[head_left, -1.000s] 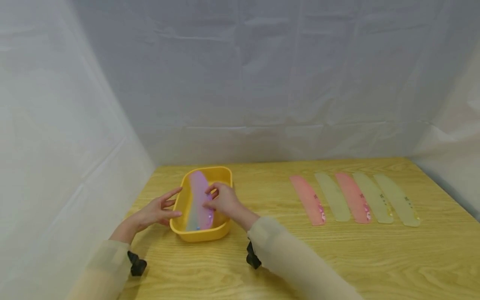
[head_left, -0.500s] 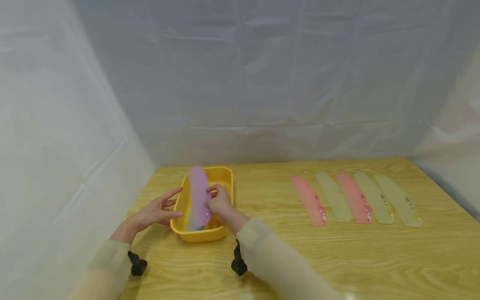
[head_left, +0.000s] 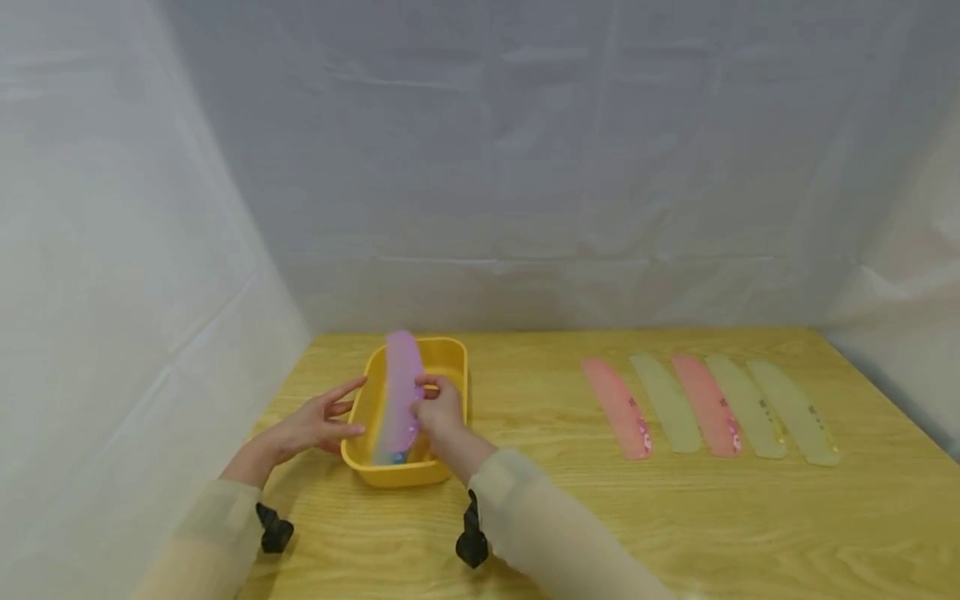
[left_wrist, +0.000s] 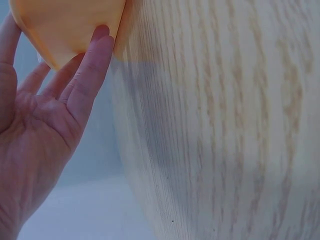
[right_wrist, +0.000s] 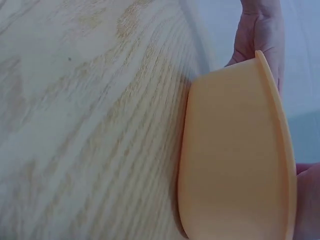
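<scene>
A yellow plastic tub (head_left: 397,477) stands at the left of the wooden table. My left hand (head_left: 303,429) has its fingers spread against the tub's left side; in the left wrist view, fingertips (left_wrist: 101,34) touch the outer wall. My right hand (head_left: 442,412) reaches over the tub's right side and pinches the right edge of a flat, curved, translucent purple strip (head_left: 402,375). The strip's far end overlaps the tub's far rim. Under it shows a paler strip (head_left: 385,437) with a blue spot near its end. The tub wall hides most of my right hand in the right wrist view.
To the right on the table (head_left: 540,517), several similar strips lie side by side: a pink strip (head_left: 617,407), another pink strip (head_left: 707,404) and yellow-green strips such as the outermost one (head_left: 793,410). White sheeting (head_left: 525,167) stands behind and at both sides.
The purple strip has lifted so its far end reaches past the tub's far rim, then shifted slightly right. My right forearm has swung left. My left hand stays at the tub.
</scene>
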